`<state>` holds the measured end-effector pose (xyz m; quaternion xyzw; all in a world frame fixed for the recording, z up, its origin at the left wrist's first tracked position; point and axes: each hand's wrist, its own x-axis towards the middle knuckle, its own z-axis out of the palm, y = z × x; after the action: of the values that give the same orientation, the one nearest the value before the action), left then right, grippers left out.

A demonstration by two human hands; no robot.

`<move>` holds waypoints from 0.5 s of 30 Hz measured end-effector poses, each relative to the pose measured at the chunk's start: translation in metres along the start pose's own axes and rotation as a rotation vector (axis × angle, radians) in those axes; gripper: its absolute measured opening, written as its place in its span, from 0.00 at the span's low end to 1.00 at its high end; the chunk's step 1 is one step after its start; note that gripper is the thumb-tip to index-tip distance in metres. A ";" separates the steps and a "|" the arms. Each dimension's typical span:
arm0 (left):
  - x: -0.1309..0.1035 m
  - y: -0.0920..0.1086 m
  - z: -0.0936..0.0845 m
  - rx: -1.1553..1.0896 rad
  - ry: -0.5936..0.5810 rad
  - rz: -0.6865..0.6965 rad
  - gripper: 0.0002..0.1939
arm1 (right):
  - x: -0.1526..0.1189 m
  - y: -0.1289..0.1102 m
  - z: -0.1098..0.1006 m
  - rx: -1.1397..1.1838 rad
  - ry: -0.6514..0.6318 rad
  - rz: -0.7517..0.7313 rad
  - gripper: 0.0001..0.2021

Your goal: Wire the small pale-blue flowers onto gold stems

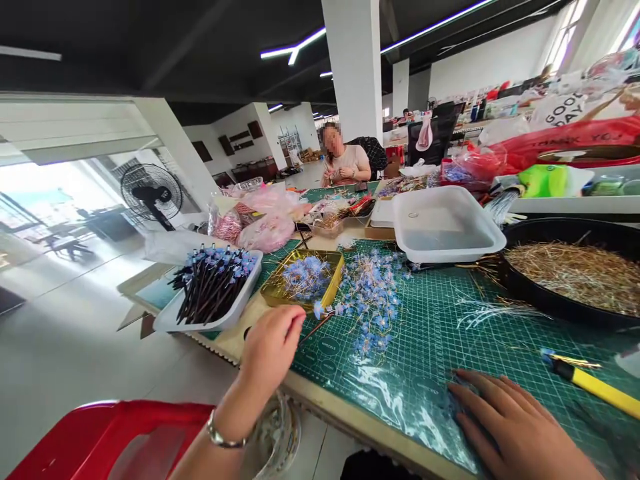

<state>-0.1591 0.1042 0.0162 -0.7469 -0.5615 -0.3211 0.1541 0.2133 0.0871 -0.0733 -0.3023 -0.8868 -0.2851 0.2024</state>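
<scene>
My left hand (273, 343) is closed in a pinch at the near edge of the table. A thin brown stem (317, 327) with small blue flowers (320, 310) by it sticks out past the fingers; the grip itself is hidden. My right hand (510, 413) lies with fingers spread on the green cutting mat (430, 307), its fingertips at the edge of a shiny clear plastic sheet (390, 393). Between the hands, farther back, is a loose heap of blue flowers on gold wires (375, 293). More blue flowers fill a gold tin tray (337, 270) beyond my left hand.
At left, a white tray (253, 273) holds dark stems tipped with blue flowers. A translucent empty bin (450, 250) and a black pan (530, 303) of gold wire pieces stand at right. A yellow-handled cutter (600, 393) lies beside my right hand. Another person (347, 160) sits across the table.
</scene>
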 end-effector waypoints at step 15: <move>0.037 -0.030 -0.002 0.150 -0.077 0.043 0.14 | 0.075 0.116 -0.020 -0.045 -0.198 0.209 0.12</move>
<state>-0.1819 0.1405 0.0381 -0.7569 -0.5732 -0.2458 0.1951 0.2372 0.1819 0.0260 -0.4240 -0.8596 -0.2509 0.1357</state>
